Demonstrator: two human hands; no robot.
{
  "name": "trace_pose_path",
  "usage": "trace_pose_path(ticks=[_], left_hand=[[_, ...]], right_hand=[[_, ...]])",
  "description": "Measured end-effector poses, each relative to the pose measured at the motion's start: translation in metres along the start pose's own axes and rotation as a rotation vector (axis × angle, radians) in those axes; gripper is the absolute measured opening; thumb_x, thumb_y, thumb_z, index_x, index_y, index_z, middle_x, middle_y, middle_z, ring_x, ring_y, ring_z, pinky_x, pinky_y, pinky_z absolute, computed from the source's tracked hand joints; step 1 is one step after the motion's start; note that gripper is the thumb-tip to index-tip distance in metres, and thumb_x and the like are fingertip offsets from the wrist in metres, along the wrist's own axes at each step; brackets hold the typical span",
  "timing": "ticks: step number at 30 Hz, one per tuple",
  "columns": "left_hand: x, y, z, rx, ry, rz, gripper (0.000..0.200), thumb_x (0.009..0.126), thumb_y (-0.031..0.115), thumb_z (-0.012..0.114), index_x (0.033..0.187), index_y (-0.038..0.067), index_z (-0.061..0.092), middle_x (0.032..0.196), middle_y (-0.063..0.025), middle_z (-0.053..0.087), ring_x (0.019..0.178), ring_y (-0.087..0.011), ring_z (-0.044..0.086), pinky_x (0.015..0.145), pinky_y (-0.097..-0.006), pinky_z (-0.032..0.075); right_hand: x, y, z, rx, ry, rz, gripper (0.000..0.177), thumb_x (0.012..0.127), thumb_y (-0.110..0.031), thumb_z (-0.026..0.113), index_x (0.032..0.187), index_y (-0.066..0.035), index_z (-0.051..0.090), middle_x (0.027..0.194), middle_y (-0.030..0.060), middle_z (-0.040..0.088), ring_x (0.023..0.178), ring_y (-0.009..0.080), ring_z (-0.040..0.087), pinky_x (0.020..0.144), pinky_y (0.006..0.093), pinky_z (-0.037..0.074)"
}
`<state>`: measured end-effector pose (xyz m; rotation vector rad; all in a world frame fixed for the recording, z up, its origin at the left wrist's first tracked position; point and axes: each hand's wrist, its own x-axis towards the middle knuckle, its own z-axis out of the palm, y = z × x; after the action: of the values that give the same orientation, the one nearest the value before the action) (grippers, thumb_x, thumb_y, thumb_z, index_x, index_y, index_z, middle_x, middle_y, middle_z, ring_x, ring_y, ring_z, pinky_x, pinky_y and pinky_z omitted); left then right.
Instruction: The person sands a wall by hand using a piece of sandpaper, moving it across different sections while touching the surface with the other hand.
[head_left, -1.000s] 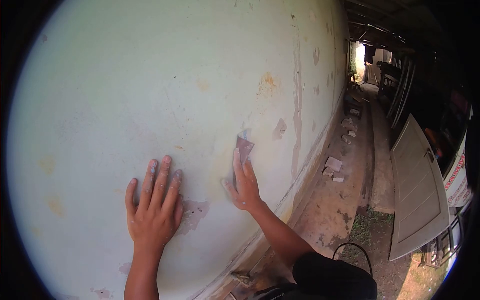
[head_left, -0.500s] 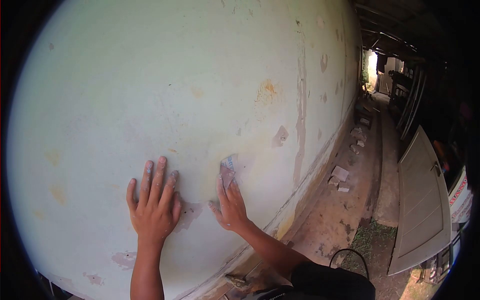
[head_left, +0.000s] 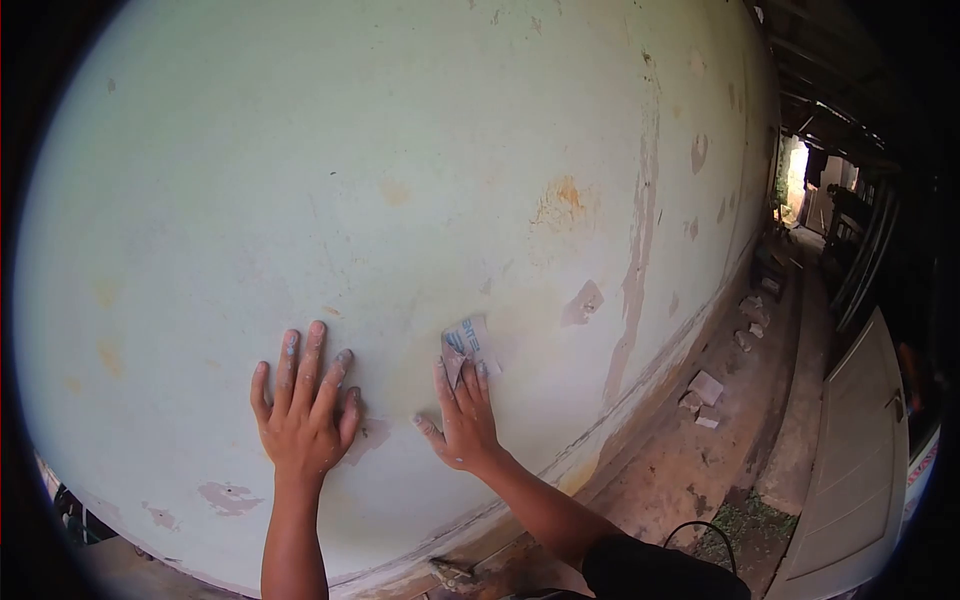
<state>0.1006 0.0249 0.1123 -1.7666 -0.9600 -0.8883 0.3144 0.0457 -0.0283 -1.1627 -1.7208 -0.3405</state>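
Note:
My left hand lies flat on the pale green wall, fingers spread, holding nothing. Dusty white and blue-grey specks cover its fingers. To its right, my right hand presses a folded piece of sandpaper against the wall under its fingers. Blue printed letters show on the paper's grey backing, and one corner folds over in brown. Part of the sheet is hidden by the fingertips. A bare grey patch of wall shows beside my left thumb.
More chipped patches and an orange stain mark the wall. Along its foot runs a dirt-stained floor with broken pieces of rubble. A white door panel leans at the right. A dark covered passage recedes behind.
The view has turned slightly left, so the passage and door sit farther right and lower. More of the sandpaper's blue print shows. Both hands remain on the wall.

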Motion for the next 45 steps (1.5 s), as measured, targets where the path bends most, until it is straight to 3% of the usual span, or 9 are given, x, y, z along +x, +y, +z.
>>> trace_pose_path(ticks=[3,7,14,27,30,33,36,40,45], left_hand=[[0.002,0.001,0.0,0.026,0.009,0.0,0.033,0.089,0.03,0.068,0.122,0.027,0.074,0.158,-0.0009,0.058,0.149,-0.0233,0.05,0.126,-0.0481,0.024],[0.001,0.0,0.002,0.032,0.006,0.01,0.033,0.089,0.03,0.068,0.121,0.026,0.074,0.157,-0.0031,0.059,0.148,-0.0256,0.051,0.125,-0.0486,0.024],[-0.001,-0.001,0.003,0.027,0.029,0.054,0.039,0.087,0.026,0.065,0.125,0.018,0.071,0.158,-0.0108,0.057,0.151,-0.0312,0.047,0.126,-0.0508,0.023],[-0.002,0.002,0.007,0.006,0.041,0.022,0.041,0.085,0.024,0.065,0.125,0.017,0.07,0.158,-0.0112,0.057,0.151,-0.0316,0.047,0.126,-0.0501,0.022],[-0.001,0.003,0.005,-0.002,0.041,0.033,0.041,0.084,0.024,0.065,0.125,0.017,0.07,0.158,-0.0105,0.058,0.151,-0.0309,0.048,0.126,-0.0491,0.022],[0.0,0.003,0.005,-0.009,0.053,-0.008,0.029,0.089,0.027,0.064,0.116,0.021,0.075,0.155,-0.0041,0.061,0.147,-0.0249,0.053,0.125,-0.0465,0.024],[-0.004,0.0,0.007,-0.029,0.064,0.039,0.039,0.084,0.023,0.066,0.122,0.017,0.071,0.156,-0.0095,0.06,0.149,-0.029,0.05,0.126,-0.0471,0.023],[-0.002,0.002,0.003,-0.052,0.071,0.022,0.036,0.083,0.022,0.066,0.119,0.017,0.071,0.156,-0.0076,0.06,0.149,-0.0267,0.051,0.125,-0.0469,0.025],[-0.007,-0.008,-0.002,-0.155,0.043,0.02,0.028,0.086,0.019,0.066,0.114,0.015,0.069,0.156,-0.004,0.06,0.147,-0.0233,0.052,0.124,-0.0464,0.027]], right_hand=[[0.016,0.031,-0.024,-0.044,-0.008,0.059,0.082,0.104,-0.042,0.06,0.164,0.004,0.03,0.163,0.0358,0.034,0.154,0.0559,0.027,0.124,0.0662,0.019],[0.1,0.069,-0.073,0.108,0.383,0.246,0.074,0.108,-0.031,0.054,0.167,0.0,0.023,0.165,0.0321,0.034,0.154,0.0554,0.023,0.126,0.0652,0.012],[0.031,0.012,-0.022,0.126,0.129,0.061,0.074,0.106,-0.04,0.057,0.165,-0.002,0.033,0.167,0.0303,0.032,0.157,0.052,0.022,0.124,0.0677,0.013],[0.103,0.002,-0.044,0.059,0.335,0.045,0.065,0.106,-0.032,0.054,0.163,-0.004,0.039,0.166,0.0265,0.039,0.154,0.0535,0.028,0.123,0.067,0.018],[0.056,-0.013,-0.014,-0.069,0.122,-0.233,0.065,0.105,-0.037,0.059,0.163,-0.013,0.043,0.155,0.0175,0.056,0.152,0.0408,0.041,0.121,0.0638,0.027],[0.057,0.018,-0.022,-0.164,0.148,-0.217,0.063,0.104,-0.039,0.061,0.161,-0.016,0.048,0.156,0.014,0.056,0.149,0.0361,0.045,0.122,0.0623,0.027],[0.106,0.038,-0.061,-0.086,0.393,-0.046,0.059,0.104,-0.02,0.058,0.16,-0.006,0.047,0.157,0.0256,0.05,0.147,0.0504,0.041,0.123,0.0643,0.023],[0.151,0.023,-0.077,0.117,0.539,0.088,0.06,0.105,-0.014,0.053,0.163,-0.002,0.04,0.164,0.0277,0.041,0.156,0.0503,0.029,0.125,0.0641,0.019],[0.077,-0.027,-0.016,-0.078,0.136,-0.186,0.063,0.105,-0.034,0.058,0.162,-0.01,0.044,0.162,0.0196,0.048,0.154,0.0485,0.034,0.123,0.0659,0.024]])
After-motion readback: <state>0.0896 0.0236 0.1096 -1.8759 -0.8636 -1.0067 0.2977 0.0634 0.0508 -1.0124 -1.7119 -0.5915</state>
